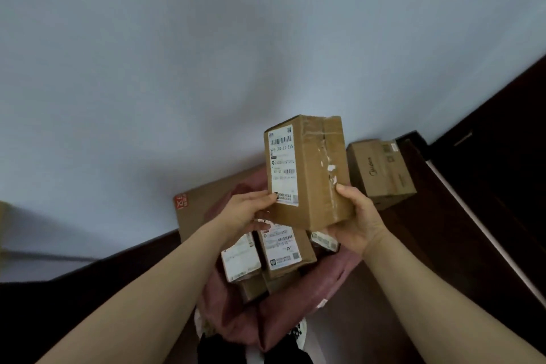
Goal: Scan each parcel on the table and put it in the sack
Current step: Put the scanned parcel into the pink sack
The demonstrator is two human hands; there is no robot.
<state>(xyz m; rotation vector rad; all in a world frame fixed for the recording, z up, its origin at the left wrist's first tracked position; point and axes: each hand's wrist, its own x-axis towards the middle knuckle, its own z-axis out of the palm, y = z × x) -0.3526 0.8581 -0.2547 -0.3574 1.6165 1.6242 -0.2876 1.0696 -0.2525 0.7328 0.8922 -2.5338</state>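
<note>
The left hand (248, 211) and right hand (359, 217) grip the parcel (313, 186) by its lower corners. This stiff, taped brown cardboard box, with a white label, hangs just above the soft pink sack (336, 287). About three labelled boxes (282, 251) already lie inside. The table is unseen, so what remains is unclear.

Both forearms are extended forward, bare. The parcel (308, 174) is gripped at its lower left by the left hand (246, 211) and at its lower right by the right hand (359, 220).
</note>
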